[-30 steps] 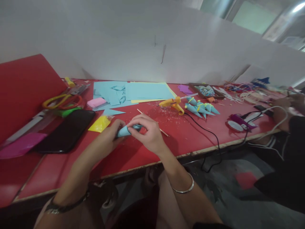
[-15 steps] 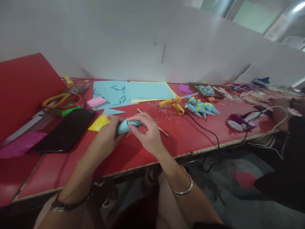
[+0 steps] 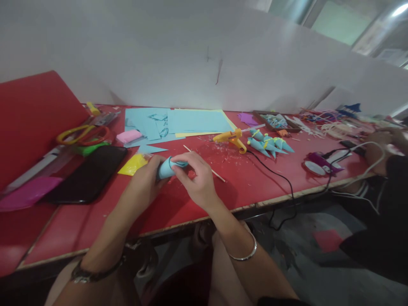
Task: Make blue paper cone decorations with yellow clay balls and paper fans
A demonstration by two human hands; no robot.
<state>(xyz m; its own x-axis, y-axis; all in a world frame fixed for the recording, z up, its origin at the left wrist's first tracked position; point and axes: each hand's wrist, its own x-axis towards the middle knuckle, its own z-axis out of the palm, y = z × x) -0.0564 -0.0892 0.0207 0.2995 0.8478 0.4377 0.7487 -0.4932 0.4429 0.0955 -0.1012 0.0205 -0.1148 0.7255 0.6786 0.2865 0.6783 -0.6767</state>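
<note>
A rolled piece of light-blue paper (image 3: 165, 169) is held between both hands above the red table. My left hand (image 3: 147, 176) is closed around its left end. On the other end, my right hand (image 3: 198, 176) pinches the rolled edge between thumb and fingers. A thin wooden stick (image 3: 218, 175) lies on the table, partly behind my right hand. Past my left hand are a yellow packet (image 3: 132, 165) and a pointed blue paper piece (image 3: 153, 148). Farther right rest a yellow glue gun (image 3: 234, 139) and several blue paper cones (image 3: 267, 142) with yellow trim.
Blue paper sheets (image 3: 200, 121) lie at the back by the wall. To the left are a black phone (image 3: 91, 176), scissors (image 3: 73, 134) and a pink packet (image 3: 30, 193). The glue gun's black cord (image 3: 283, 176) hangs over the table edge. A co-worker's arm (image 3: 379, 148) is at far right.
The blue paper roll has turned slightly in my fingers, its edge now showing more openly. The co-worker's hands have shifted a little. Objects on the table have stayed put.
</note>
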